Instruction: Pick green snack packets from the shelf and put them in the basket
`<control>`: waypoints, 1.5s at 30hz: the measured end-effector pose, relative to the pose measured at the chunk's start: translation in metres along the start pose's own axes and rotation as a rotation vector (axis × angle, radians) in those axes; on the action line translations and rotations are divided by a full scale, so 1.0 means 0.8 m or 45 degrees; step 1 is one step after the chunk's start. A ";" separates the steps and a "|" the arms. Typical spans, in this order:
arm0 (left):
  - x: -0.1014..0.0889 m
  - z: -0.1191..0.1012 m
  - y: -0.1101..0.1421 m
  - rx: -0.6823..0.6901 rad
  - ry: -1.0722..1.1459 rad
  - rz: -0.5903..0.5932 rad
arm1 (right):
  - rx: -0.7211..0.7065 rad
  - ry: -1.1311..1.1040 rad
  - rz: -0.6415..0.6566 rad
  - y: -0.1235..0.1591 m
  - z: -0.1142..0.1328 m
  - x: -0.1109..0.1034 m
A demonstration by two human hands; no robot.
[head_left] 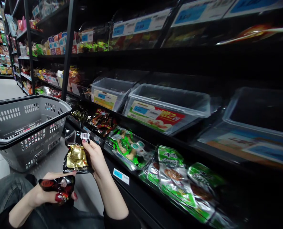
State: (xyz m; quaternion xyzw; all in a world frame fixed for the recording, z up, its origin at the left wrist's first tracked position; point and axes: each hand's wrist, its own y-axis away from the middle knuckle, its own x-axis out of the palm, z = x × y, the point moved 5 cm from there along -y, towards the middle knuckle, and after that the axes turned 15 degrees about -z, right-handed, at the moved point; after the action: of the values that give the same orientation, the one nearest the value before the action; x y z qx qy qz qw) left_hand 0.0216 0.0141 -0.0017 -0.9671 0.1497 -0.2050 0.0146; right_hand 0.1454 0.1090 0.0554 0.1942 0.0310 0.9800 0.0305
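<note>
My right hand [96, 158] pinches a black and gold snack packet [76, 156] by its right edge, with a white barcode at the packet's top. Lower and to the left, my left hand [45, 192] grips a dark snack packet [64, 187] with red markings, the thumb across its front. The two packets are close together, above my lap. Left of them, a grey shopping basket [36, 143] stands on the floor, its black handle resting along the rim. Part of something pinkish shows through or inside the basket; I cannot make it out.
Along the right runs a black shelf unit. Its lowest tier holds dark packets [102, 122], green packets [125, 144] and large green-silver packets [174, 175]. Clear plastic bins [167, 101] with labels stand above. A price tag [121, 176] sits on the front edge.
</note>
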 end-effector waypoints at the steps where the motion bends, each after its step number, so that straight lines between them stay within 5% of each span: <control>1: 0.000 0.001 0.000 -0.028 0.022 0.002 | -0.001 0.001 -0.002 0.001 0.000 0.000; 10: 0.011 -0.001 0.003 -0.063 0.288 0.029 | -0.102 0.087 -0.018 0.001 0.007 0.001; 17: 0.007 0.011 0.004 -0.268 0.535 0.041 | -0.570 0.663 -0.144 0.009 0.032 -0.009; 26: -0.004 0.020 0.003 -0.322 0.541 0.025 | -0.800 0.851 -0.244 0.029 0.052 -0.008; 30: -0.001 0.019 0.003 -0.313 0.566 0.037 | -0.653 0.672 -0.174 0.023 0.046 -0.008; 38: 0.013 0.015 0.010 -0.307 0.559 0.008 | 0.064 -0.212 0.123 0.004 -0.006 0.011; 45: 0.015 0.012 0.011 -0.329 0.477 -0.004 | 0.158 -0.264 0.160 0.001 -0.019 0.013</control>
State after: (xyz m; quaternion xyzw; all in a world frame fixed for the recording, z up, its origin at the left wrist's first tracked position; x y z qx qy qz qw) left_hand 0.0337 0.0017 -0.0067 -0.9062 0.1731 -0.3602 -0.1378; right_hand 0.1298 0.1083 0.0456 0.2974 0.0761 0.9509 -0.0398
